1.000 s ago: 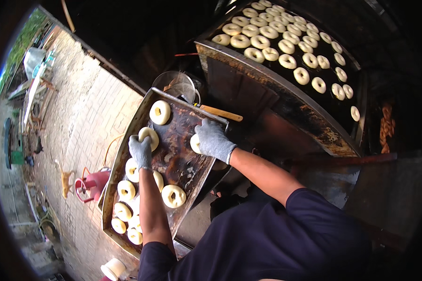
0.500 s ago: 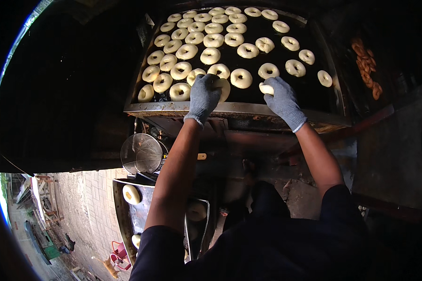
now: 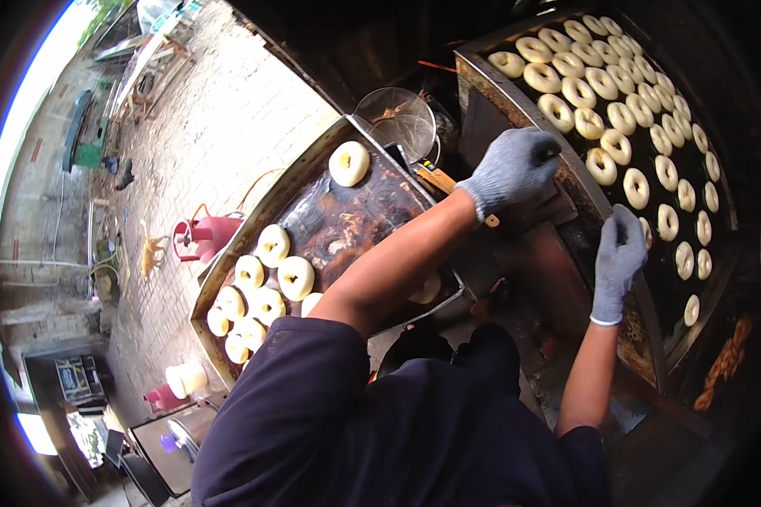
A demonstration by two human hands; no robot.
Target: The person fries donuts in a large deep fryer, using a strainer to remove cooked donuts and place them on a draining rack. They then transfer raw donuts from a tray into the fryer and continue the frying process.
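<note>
My left hand (image 3: 514, 167), in a grey knit glove, hangs over the gap between the fryer and the tray. Its fingers are curled in, with nothing visible in them. My right hand (image 3: 620, 262), gloved alike, is at the fryer's near rim (image 3: 520, 95), fingers loosely bent and apart. Right beside its fingertips lies a pale dough ring (image 3: 646, 231), partly hidden by the glove. Many more dough rings (image 3: 637, 188) float in the dark oil. To my left, the metal tray (image 3: 347, 221) holds several dough rings (image 3: 296, 277), mostly gathered at its near left end.
A round wire strainer (image 3: 395, 118) sits between tray and fryer. Beyond the tray stand a red gas cylinder (image 3: 211, 239) and a cat (image 3: 151, 252) on the paving. Twisted brown pastries (image 3: 723, 365) lie right of the fryer. A white bucket (image 3: 186, 378) is at the lower left.
My view has swung left, bringing the tray into sight. My left hand has left the fryer, without the dough ring it had. The right hand has let go of its ring near the rim.
</note>
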